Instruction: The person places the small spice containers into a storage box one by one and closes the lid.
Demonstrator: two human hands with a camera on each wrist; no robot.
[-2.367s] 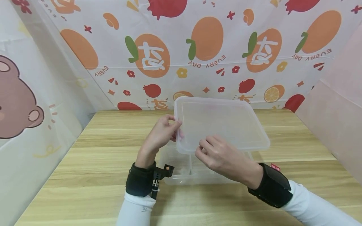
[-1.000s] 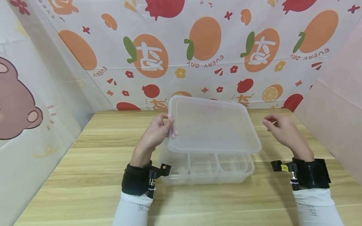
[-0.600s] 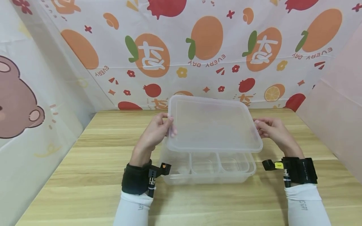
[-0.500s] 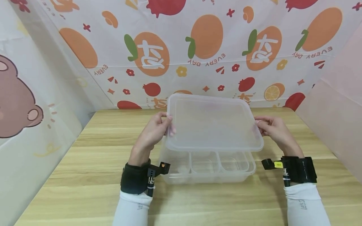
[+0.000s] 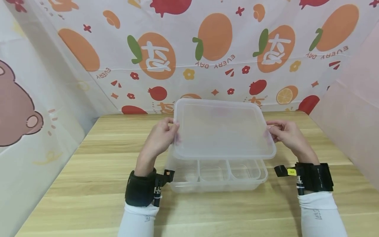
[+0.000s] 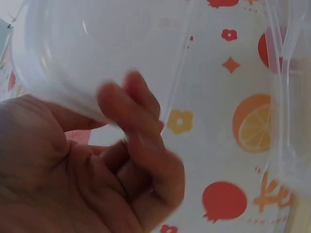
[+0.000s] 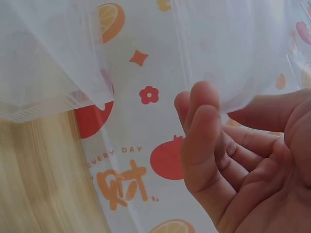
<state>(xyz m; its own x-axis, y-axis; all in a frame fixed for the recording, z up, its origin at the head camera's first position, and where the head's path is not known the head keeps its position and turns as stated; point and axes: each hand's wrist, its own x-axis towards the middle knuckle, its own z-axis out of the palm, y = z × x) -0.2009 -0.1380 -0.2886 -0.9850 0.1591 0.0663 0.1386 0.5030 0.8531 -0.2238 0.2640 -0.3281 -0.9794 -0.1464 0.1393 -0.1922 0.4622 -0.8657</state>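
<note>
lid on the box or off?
Off. Both hands, left hand and right hand, hold the lid raised above the box; its front compartments show uncovered.

Translucent smooth plastic lid, clear plastic container, matt wood-grain table

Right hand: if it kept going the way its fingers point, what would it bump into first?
The right hand points left, and its fingers already pinch the lid, so it would push the lid toward the left hand.
</note>
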